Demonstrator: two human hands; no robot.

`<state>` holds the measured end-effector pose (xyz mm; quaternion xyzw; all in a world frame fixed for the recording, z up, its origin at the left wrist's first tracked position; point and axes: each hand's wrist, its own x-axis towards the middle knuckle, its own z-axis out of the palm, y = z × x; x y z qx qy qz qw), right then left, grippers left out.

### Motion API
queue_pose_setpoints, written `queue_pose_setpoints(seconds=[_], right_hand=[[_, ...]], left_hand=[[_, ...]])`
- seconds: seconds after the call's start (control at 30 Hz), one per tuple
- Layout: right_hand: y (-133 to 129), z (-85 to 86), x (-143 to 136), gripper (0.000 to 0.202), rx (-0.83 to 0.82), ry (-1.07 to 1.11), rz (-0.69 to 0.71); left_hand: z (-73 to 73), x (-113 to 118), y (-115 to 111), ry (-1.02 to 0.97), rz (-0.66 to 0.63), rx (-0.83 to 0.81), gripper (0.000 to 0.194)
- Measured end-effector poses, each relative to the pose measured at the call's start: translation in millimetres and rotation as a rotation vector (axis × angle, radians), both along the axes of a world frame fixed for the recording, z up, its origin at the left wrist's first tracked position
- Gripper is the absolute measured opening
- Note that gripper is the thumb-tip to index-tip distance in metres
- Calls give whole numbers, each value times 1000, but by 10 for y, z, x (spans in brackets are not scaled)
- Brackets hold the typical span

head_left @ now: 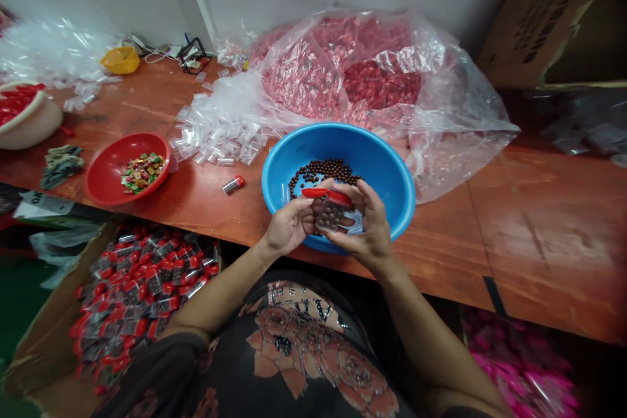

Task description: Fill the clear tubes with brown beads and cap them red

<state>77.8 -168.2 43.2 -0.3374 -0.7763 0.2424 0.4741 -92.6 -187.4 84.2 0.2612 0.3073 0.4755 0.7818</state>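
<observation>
Over the near side of a blue basin (337,134), both hands hold a small clear plastic jar (332,217) with brown balls inside. The jar is tilted, and a red flap (315,193) sticks out to the left of its red cap (339,198). My left hand (289,225) is closed at the jar's left side, its thumb just under the flap. My right hand (371,232) curls around the right side, with fingers above and below. Loose brown balls (333,170) lie in the basin, partly hidden by the hands.
A filled red-capped jar (233,185) lies left of the basin. Further left stands a red bowl (95,176) of wrapped sweets. Clear empty jars (225,137) are heaped behind, beside a plastic bag (343,65) of red pieces. A cardboard box (53,339) below holds many filled jars.
</observation>
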Motion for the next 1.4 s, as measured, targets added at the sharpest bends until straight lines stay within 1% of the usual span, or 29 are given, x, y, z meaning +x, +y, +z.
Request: queue_pose_setpoints(seconds=[0.1,0.17,0.23,0.3,0.37,0.4,0.47,0.57,0.63,0.8,0.9,1.07,1.2,1.3,1.37,1.4], right_hand=[[39,16,-24,103,40,-27,4],[65,43,-53,105,67,-52,12],[87,73,-70,105,64,-45,32],[104,98,-66,104,46,-22,42],[116,116,-45,104,54,-33,21],[121,123,-35,104,79,-55,4],[125,130,-23,107,170,-121,-26],[113,130,-40,110,321,-221,-37],[95,130,-65,107,366,-266,-50],[71,163,-98,96,366,-288,-121],[78,197,-100,88,348,-331,-84],[66,220,-129,75,402,-385,-81],[50,233,-128,68,403,-420,-59],[74,220,-104,71,397,-406,-69],[87,198,-102,74,409,-396,-91],[82,191,-110,75,418,-391,-95]], left_hand=[[84,20,43,13,-18,69,61],[135,41,72,28,-11,81,65],[176,34,92,44,-17,92,64],[207,-4,104,51,-59,108,63],[232,-50,118,32,-107,102,62],[241,-65,126,14,-115,86,60],[250,-65,145,-10,-93,47,58],[236,-12,160,15,-47,-18,61],[211,28,156,58,-19,-46,60],[140,83,136,183,59,-2,55],[103,113,128,250,126,27,56],[30,160,68,332,208,49,58],[29,102,30,308,219,38,64],[75,20,9,237,157,19,75],[98,-3,-29,270,145,86,74],[104,1,-57,332,162,151,69]])
